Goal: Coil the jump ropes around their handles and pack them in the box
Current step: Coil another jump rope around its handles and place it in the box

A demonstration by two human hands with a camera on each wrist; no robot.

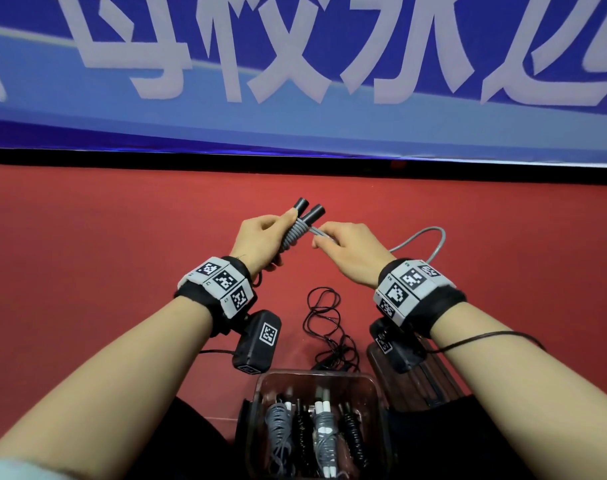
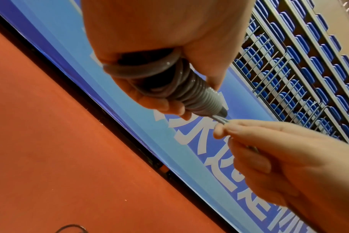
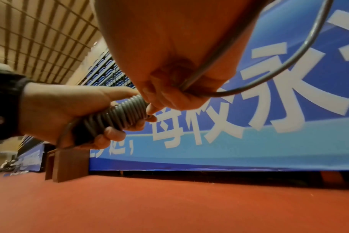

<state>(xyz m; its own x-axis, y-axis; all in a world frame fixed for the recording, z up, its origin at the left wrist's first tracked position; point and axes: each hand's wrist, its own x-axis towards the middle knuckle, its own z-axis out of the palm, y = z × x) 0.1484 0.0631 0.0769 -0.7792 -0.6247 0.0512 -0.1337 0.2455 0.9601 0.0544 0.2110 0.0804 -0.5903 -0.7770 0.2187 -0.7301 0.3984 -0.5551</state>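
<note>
Above the red floor, left hand (image 1: 260,237) grips the handles (image 1: 304,216), tilted up-right; right hand (image 1: 350,251), just beside, pinches the rope (image 1: 316,231).

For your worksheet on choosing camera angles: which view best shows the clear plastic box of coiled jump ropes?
The head view: the clear plastic box sits at the bottom, between the forearms, with grey and black coiled ropes inside. Neither wrist view shows the box; both show only the hands, the grey rope being wound, the banner and the red floor.
</note>
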